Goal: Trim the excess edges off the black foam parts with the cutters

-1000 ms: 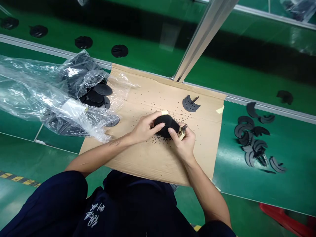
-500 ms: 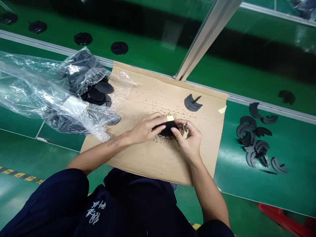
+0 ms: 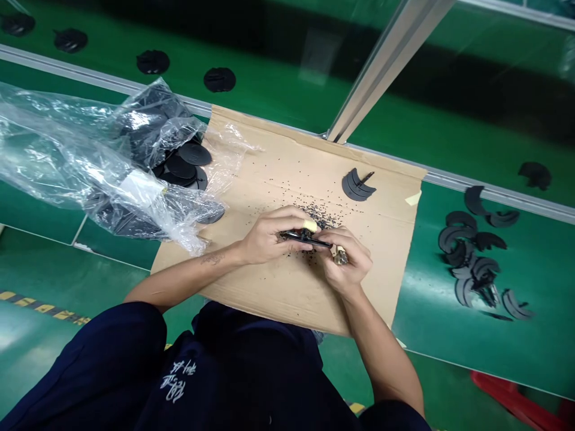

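Observation:
A thin black plastic disc (image 3: pixel 299 237) is held nearly edge-on above the cardboard. My left hand (image 3: pixel 269 235) pinches its left part between thumb and fingers, yellow tape around one fingertip. At its right end, my right hand (image 3: pixel 348 261) has its fingers closed on the rim. A small metal-headed tool (image 3: pixel 340 256) with a cream-coloured part also sits in my right hand; most of it is hidden in the palm. Black crumbs (image 3: pixel 318 214) lie thickly scattered behind and beneath the hands. Curved black pieces (image 3: pixel 357 185) rest on the cardboard beyond my right hand.
The cardboard sheet (image 3: pixel 278 299) covers part of the green bench. A clear plastic bag (image 3: pixel 90 161) at left has black discs (image 3: pixel 195 153) spilling out. Several curved black pieces (image 3: pixel 483 263) lie at right. A metal post (image 3: pixel 381 78) rises behind; more discs (image 3: pixel 219 79) lie past the rail.
The black disc has tilted from showing its face to nearly edge-on. My right hand has turned, and the tool's metal head now points down. More crumbs show behind the hands.

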A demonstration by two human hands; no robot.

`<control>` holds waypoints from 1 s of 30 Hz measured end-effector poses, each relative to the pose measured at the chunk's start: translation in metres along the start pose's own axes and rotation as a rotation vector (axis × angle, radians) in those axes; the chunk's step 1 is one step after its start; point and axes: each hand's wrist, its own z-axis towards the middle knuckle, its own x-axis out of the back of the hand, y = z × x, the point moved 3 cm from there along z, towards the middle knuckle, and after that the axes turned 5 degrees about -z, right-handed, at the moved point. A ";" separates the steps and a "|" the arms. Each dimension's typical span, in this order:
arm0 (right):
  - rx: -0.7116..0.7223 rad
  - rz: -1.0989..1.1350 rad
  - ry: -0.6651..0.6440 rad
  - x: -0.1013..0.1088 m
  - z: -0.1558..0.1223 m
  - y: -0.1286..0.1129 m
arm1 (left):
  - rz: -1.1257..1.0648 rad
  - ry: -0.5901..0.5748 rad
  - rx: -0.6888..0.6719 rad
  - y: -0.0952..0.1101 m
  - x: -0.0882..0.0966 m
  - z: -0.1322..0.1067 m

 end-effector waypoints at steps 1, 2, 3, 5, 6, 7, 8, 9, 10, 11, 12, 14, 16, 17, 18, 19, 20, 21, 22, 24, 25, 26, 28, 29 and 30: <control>-0.004 0.013 0.005 -0.001 0.000 0.000 | 0.012 0.005 -0.023 0.001 0.000 0.000; -0.011 0.025 0.009 -0.002 -0.001 0.000 | 0.024 0.009 -0.043 0.001 0.000 -0.001; -0.020 0.034 0.012 -0.003 -0.001 0.000 | 0.033 0.013 -0.061 0.002 0.000 -0.001; -0.042 0.041 0.017 -0.003 -0.002 0.000 | 0.046 0.025 -0.083 0.003 0.000 -0.002; -0.052 0.040 0.019 -0.004 -0.002 0.000 | 0.051 0.031 -0.093 0.004 0.001 -0.002; -0.061 0.040 0.019 -0.004 -0.002 -0.001 | 0.055 0.035 -0.100 0.005 0.001 -0.002; -0.067 0.040 0.018 -0.004 -0.002 -0.001 | 0.060 0.035 -0.105 0.005 0.001 -0.002; -0.069 0.042 0.020 -0.004 -0.002 -0.001 | 0.065 0.031 -0.106 0.006 0.001 -0.002; -0.070 0.044 0.022 -0.004 -0.002 -0.001 | 0.068 0.025 -0.107 0.006 0.001 -0.002; -0.069 0.048 0.021 -0.004 -0.002 -0.001 | 0.071 0.022 -0.105 0.007 0.001 -0.002; -0.069 0.053 0.020 -0.004 -0.002 -0.001 | 0.073 0.026 -0.103 0.008 0.001 -0.002; -0.072 0.063 0.012 -0.005 -0.002 -0.001 | 0.083 0.042 -0.102 0.010 0.002 -0.002; -0.088 0.063 0.002 -0.006 -0.003 -0.001 | 0.098 0.048 -0.098 0.011 0.002 -0.002; -0.104 0.061 0.002 -0.006 -0.003 -0.001 | 0.110 0.043 -0.091 0.011 0.002 -0.001; -0.126 0.063 0.001 -0.006 -0.004 -0.001 | 0.119 0.034 -0.082 0.010 0.002 -0.001; -0.154 0.072 0.001 -0.007 -0.004 0.000 | 0.122 0.020 -0.071 0.010 0.002 0.000; -0.189 0.088 0.002 -0.007 -0.005 0.000 | 0.113 0.000 -0.061 0.009 0.001 0.000; -0.226 0.111 0.002 -0.008 -0.006 0.001 | 0.094 -0.025 -0.051 0.009 0.000 0.000; -0.265 0.140 -0.004 -0.008 -0.006 0.002 | 0.068 -0.050 -0.038 0.008 0.000 0.000; -0.349 0.187 -0.044 -0.007 -0.005 0.006 | 0.034 -0.069 0.024 0.007 -0.001 0.000; -0.396 0.195 -0.074 -0.005 -0.005 0.008 | 0.037 -0.055 0.077 0.006 0.000 -0.001; -0.443 0.189 -0.111 -0.001 -0.004 0.011 | 0.053 -0.031 0.140 0.005 0.002 -0.001; -0.529 0.131 -0.210 0.009 -0.002 0.016 | 0.097 0.015 0.237 0.003 0.005 -0.002; -0.554 0.078 -0.273 0.015 0.000 0.019 | 0.112 0.024 0.252 0.002 0.006 -0.002; -0.559 0.012 -0.345 0.022 0.001 0.020 | 0.123 0.026 0.239 0.001 0.006 -0.001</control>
